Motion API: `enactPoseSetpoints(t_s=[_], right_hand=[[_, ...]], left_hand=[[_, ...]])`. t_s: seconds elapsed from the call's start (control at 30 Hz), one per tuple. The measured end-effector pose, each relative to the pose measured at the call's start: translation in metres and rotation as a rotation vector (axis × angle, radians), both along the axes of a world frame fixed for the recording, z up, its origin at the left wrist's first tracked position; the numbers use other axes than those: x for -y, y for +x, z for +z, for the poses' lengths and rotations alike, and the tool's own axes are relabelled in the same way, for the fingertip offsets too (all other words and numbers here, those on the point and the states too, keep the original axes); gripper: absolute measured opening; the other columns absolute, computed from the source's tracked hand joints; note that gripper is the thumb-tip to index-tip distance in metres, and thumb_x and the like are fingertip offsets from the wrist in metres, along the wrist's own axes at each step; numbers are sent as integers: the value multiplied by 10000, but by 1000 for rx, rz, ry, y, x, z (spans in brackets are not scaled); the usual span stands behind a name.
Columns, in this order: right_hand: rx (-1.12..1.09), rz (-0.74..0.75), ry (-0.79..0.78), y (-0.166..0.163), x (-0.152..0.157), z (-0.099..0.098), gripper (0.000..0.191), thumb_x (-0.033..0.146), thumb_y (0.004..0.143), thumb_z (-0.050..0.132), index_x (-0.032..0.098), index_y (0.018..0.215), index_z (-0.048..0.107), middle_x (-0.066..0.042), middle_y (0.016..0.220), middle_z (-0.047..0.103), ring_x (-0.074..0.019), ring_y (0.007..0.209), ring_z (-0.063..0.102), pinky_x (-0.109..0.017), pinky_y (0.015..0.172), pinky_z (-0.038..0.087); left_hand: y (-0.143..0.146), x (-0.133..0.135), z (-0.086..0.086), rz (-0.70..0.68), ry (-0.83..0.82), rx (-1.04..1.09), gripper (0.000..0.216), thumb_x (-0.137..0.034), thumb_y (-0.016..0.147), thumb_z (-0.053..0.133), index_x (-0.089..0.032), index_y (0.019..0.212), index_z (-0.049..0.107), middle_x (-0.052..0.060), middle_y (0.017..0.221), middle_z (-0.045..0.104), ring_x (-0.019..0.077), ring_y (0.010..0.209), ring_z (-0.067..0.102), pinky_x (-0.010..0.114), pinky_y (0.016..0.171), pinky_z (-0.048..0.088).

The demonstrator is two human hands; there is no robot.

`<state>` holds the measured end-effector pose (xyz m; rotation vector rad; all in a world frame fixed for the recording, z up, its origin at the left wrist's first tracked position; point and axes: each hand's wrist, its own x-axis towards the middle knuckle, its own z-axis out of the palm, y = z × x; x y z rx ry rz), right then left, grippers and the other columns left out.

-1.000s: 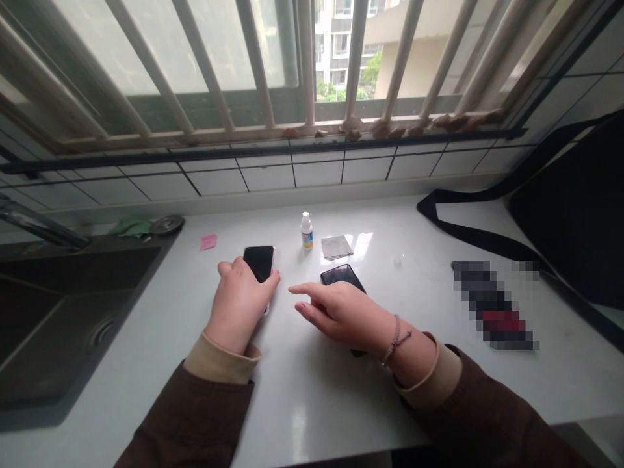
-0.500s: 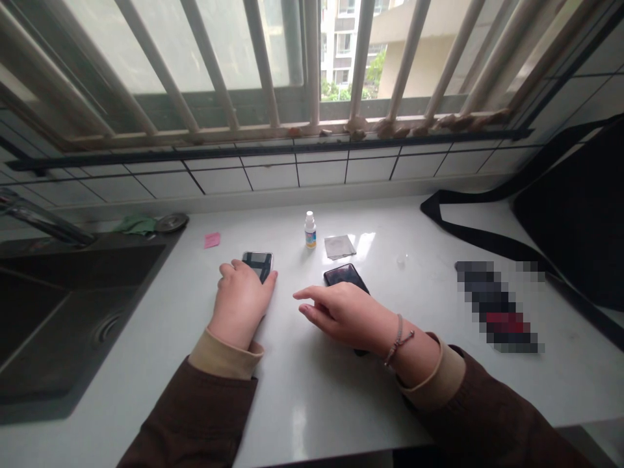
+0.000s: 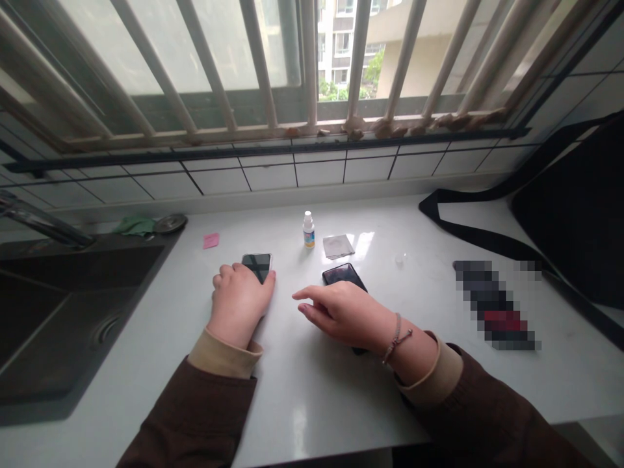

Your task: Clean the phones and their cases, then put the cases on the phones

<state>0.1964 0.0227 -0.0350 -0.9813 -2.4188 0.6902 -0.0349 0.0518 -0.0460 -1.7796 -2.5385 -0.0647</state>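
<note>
My left hand (image 3: 238,298) is wrapped over a smartphone (image 3: 257,265) lying flat on the counter, thumb along its right edge and fingers at its left. Only the phone's far end shows. My right hand (image 3: 341,312) is over a second dark smartphone (image 3: 344,274), hiding most of it. Its index finger and thumb point left, slightly apart, with nothing between them; the other fingers are hidden. Beyond the hands stand a small white dropper-type bottle (image 3: 309,233) and, beside it, a flat stack of thin grey square sheets (image 3: 338,246).
A pink paper note (image 3: 211,241) lies at left, near the dark sink (image 3: 78,312) with its faucet (image 3: 43,218) and a green cloth (image 3: 135,225). A small clear piece (image 3: 400,259), a pixelated item (image 3: 494,305) and a black bag's strap (image 3: 468,227) are at right.
My left fingers have shifted slightly down the left phone's edge, baring a little more of its screen. The right hand stays nearly still. The whole view has moved slightly.
</note>
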Motion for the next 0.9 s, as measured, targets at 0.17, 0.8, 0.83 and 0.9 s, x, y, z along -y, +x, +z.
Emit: enactPoseSetpoints(t_s=[0.17, 0.8, 0.83, 0.9], right_hand=[[14, 1, 4, -1, 0, 0, 297, 294, 1085, 607, 186, 1324, 747, -54, 889, 821, -206, 800, 746, -306, 726, 443], [-23, -174, 18, 1, -5, -2, 262, 285, 1082, 577, 198, 1208, 789, -51, 854, 804, -176, 731, 703, -294, 698, 450], [-19, -215, 18, 1, -6, -2, 256, 286, 1081, 574, 202, 1188, 791, -48, 847, 801, -177, 730, 701, -295, 694, 445], [-4, -291, 22, 1, -7, -1, 241, 291, 1082, 572, 208, 1136, 792, -41, 822, 789, -178, 723, 692, -298, 685, 428]], left_hand=[[1, 1, 3, -3, -7, 16, 729, -602, 961, 497, 39, 1268, 659, 314, 1216, 632, 469, 1176, 603, 498, 1041, 468], [24, 15, 17, -161, 169, 6, 524, -524, 996, 571, -108, 1293, 690, 225, 1209, 619, 431, 1158, 590, 504, 965, 524], [26, 15, 15, -200, 184, 27, 504, -500, 993, 590, -113, 1300, 692, 217, 1212, 621, 422, 1161, 588, 502, 987, 517], [29, 16, 12, -305, 228, 75, 455, -449, 997, 611, -114, 1292, 698, 202, 1215, 629, 398, 1172, 582, 494, 1045, 496]])
